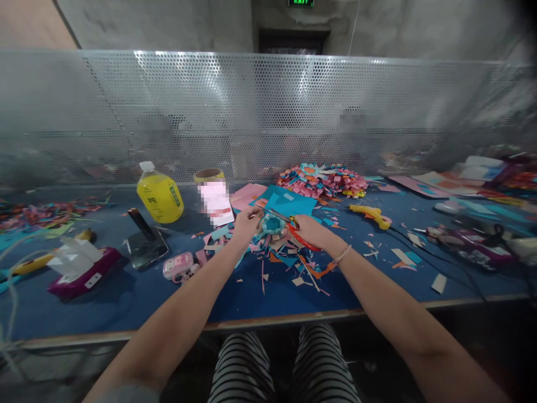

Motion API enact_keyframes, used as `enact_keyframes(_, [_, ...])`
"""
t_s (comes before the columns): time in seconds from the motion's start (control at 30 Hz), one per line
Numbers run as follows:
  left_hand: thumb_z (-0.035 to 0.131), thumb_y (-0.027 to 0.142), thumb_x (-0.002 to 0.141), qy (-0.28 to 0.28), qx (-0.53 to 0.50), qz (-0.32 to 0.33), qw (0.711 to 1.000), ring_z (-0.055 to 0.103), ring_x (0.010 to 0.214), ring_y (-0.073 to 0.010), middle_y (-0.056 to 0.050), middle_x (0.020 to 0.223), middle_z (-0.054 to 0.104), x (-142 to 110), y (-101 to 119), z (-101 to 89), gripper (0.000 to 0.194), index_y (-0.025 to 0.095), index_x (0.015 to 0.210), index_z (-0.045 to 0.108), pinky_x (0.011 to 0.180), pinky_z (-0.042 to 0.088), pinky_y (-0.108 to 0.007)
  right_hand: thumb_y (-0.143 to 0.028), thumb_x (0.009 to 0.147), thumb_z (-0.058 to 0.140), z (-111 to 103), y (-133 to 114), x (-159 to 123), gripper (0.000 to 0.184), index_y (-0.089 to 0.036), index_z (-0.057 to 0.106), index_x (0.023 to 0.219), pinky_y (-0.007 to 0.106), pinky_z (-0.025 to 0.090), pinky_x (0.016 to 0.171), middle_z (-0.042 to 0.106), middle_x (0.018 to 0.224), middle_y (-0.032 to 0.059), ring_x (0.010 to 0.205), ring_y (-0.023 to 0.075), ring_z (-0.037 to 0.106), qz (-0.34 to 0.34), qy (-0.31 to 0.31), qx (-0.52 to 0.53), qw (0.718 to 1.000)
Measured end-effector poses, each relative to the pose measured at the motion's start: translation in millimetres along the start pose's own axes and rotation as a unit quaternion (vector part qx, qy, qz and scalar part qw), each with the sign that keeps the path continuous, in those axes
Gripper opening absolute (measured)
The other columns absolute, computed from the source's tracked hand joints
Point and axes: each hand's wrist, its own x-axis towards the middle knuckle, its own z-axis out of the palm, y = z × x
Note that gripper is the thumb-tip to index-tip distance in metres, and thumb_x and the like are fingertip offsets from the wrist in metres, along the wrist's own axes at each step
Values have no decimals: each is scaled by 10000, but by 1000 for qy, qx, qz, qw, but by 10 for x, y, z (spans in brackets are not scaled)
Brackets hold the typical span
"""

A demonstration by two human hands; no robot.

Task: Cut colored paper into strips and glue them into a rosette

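Observation:
My right hand (314, 230) is closed around a pair of scissors (302, 240) with red-orange handles. The blades point left, toward my left hand (247, 223). That hand is pinched shut by the blade tips; whatever is between its fingers is too small to make out. Just below the blades sits a blue and pale paper flower (272, 225), on or over a heap of paper scraps (279, 246). Sheets of blue paper (289, 200) lie right behind my hands, with pink paper (248, 195) beside them.
Behind lies a pile of coloured paper pieces (325, 180), before a perforated metal screen (235, 112). A yellow glue gun (371, 215) lies right. Leftward are a bottle of yellow liquid (159, 196), a lit phone (218, 204), a tape roll (208, 174) and a purple tissue box (86, 280).

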Motion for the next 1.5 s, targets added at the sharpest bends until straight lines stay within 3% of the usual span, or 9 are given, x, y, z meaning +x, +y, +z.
enact_keyframes(0.4, [651,289,616,5,-15,-23,1000,412,436,-64,22,612,584,-34,40,32,190,161,757,652,433,353,-212,-547,855,400,-70,-54,-18,424,-182,528,679,256,337,561,565,669,45,614,156,509,11,-2,29,1000])
enact_keyframes(0.63, [665,292,602,0,-35,-23,999,422,457,-69,24,590,568,-20,25,32,199,159,750,650,433,347,-206,-624,806,412,-163,-96,-12,500,-178,553,629,249,322,541,577,659,70,614,162,522,70,-19,-6,997])
enact_keyframes(0.73, [672,289,587,-2,-49,-18,999,459,509,-81,21,600,572,-13,14,26,199,157,734,650,473,376,-208,-593,828,380,-214,-56,-6,503,-167,542,615,249,327,544,554,621,62,597,153,505,114,12,28,993])
enact_keyframes(0.87, [676,260,577,-2,-74,1,997,517,602,-96,16,626,590,7,-9,12,146,163,674,626,572,413,-217,-582,812,393,-259,90,6,430,-176,515,744,266,372,608,557,693,50,658,161,506,156,134,94,974])
enact_keyframes(0.93, [685,257,570,0,-85,-15,996,519,597,-93,24,607,577,20,-17,7,153,163,667,613,584,412,-220,-581,809,381,-243,174,19,406,-185,468,835,269,405,660,559,803,53,733,162,522,144,183,184,955])
enact_keyframes(1.03, [708,243,541,6,-120,-44,992,511,574,-82,39,582,554,35,-21,6,189,159,663,590,589,420,-223,-560,803,386,-183,236,40,369,-198,400,871,286,433,730,532,867,52,801,162,534,125,201,294,926])
enact_keyframes(1.23, [763,201,458,6,-175,-58,983,551,593,-91,40,599,575,3,20,31,299,160,667,555,624,469,-247,-472,696,579,-69,0,23,340,-194,437,833,303,441,673,544,823,45,735,162,521,62,165,306,935])
enact_keyframes(1.37, [785,217,447,11,-198,-47,979,556,585,-90,53,588,557,-51,67,64,342,167,683,542,635,488,-261,-395,668,595,42,-217,9,266,-195,439,747,297,430,631,547,734,13,649,138,511,30,118,348,929])
enact_keyframes(1.5, [795,215,454,9,-209,-48,977,544,567,-80,58,575,544,-77,107,90,353,162,685,533,626,490,-255,-298,638,580,150,-294,23,206,-200,413,707,263,404,579,508,680,-22,586,103,472,33,123,379,917])
